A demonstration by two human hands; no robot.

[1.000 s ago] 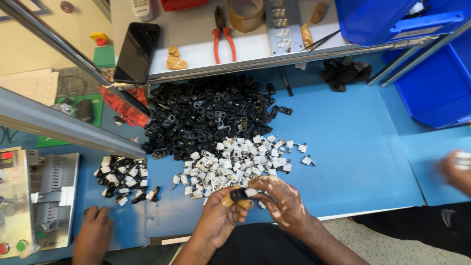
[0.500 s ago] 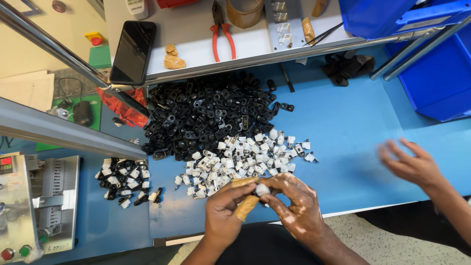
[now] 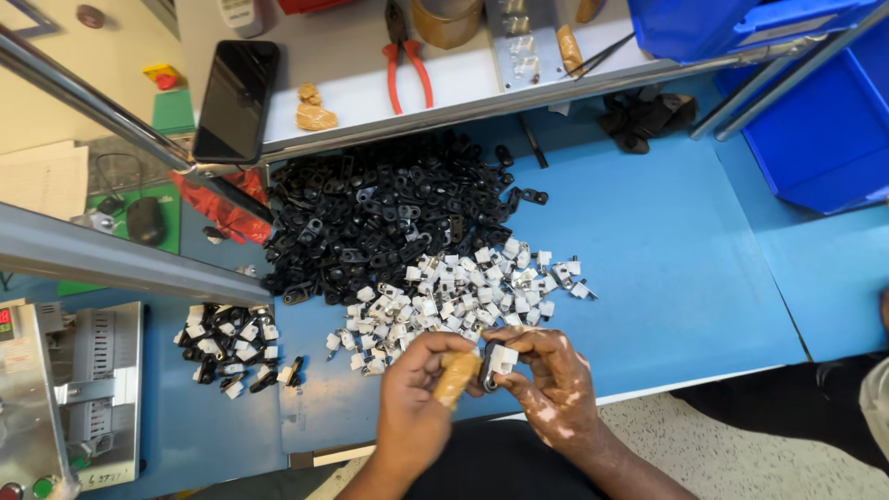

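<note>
My left hand [image 3: 414,398] grips a short tan wooden handle [image 3: 457,375] near the front edge of the blue table [image 3: 667,268]. My right hand [image 3: 546,380] pinches a small white plastic piece joined to a black clip [image 3: 495,363], held against the handle's tip. Just beyond my hands lies a spread of small white plastic pieces [image 3: 463,296]. Behind that sits a large heap of black plastic clips [image 3: 380,218]. At the left is a small pile of joined black-and-white parts [image 3: 231,347].
A raised grey shelf [image 3: 370,102] carries a black phone [image 3: 236,100], red-handled pliers [image 3: 407,56] and a tape roll [image 3: 446,18]. Blue bins [image 3: 815,120] stand at the right. A grey machine [image 3: 65,398] sits at the left. Another person's sleeve [image 3: 875,398] shows at the right edge.
The other person's hand has withdrawn from the right of the table. My hands have closed together, with the white-and-black part brought against the wooden handle.
</note>
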